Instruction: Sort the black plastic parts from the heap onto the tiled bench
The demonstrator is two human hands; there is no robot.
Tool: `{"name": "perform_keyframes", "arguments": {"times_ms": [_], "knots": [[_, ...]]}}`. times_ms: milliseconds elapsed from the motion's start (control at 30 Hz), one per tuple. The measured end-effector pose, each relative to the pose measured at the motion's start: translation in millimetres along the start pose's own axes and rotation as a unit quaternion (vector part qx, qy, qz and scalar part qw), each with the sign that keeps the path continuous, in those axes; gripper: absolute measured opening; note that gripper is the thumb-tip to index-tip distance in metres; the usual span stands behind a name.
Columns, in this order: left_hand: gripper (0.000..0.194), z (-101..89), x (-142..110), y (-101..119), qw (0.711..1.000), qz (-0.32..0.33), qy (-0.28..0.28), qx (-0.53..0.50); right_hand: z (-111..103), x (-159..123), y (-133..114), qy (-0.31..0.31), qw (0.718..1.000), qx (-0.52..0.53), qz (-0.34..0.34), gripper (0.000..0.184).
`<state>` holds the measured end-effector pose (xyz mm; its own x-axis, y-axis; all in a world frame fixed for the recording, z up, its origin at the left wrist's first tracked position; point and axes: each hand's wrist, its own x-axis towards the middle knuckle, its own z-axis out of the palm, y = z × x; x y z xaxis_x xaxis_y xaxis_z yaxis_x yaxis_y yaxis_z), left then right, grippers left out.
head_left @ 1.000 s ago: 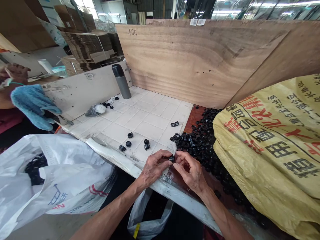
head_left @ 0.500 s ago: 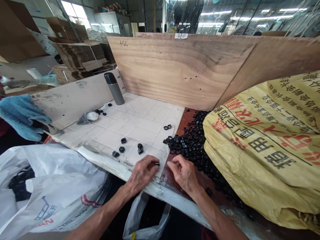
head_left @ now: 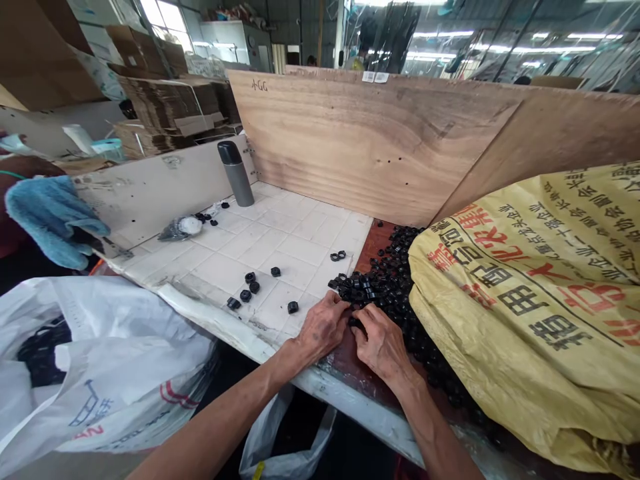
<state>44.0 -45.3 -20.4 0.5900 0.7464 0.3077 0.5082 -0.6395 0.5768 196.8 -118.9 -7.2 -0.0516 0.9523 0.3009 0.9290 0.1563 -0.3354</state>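
My left hand is at the near edge of a pile of small black ring-shaped parts, its thumb and fingers drawn together. Whatever lies between its fingertips is hidden. Close beside it, my right hand pinches a dark ring-shaped part between thumb and fingers. The two hands' fingertips nearly meet over the red-brown board. To the left, several loose black parts, one a nut-like ring, lie on the white tiled surface. Two joined rings lie farther back.
A yellow printed sack borders the pile on the right. A grey flask stands at the back left, near a small plastic bag. Wooden boards wall the back. A white sack with black parts sits at lower left.
My left hand has moved right and away from me to the pile; the dark piece at its fingertips no longer shows. The loose parts on the tiles are arranged differently. My right hand has shifted slightly.
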Motion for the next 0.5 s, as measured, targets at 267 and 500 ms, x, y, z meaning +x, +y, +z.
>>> {"name": "perform_keyframes", "arguments": {"times_ms": [267, 500], "knots": [[0.008, -9.2, -18, -9, 0.999, 0.013, 0.029, 0.007, 3, 0, 1, 0.055, 0.990, 0.127, 0.019, 0.009], [0.026, -20.3, -35, -3, 0.985, -0.074, 0.069, -0.136, -4, 3, -5, 0.057, 0.898, 0.411, 0.147, 0.024]]}}
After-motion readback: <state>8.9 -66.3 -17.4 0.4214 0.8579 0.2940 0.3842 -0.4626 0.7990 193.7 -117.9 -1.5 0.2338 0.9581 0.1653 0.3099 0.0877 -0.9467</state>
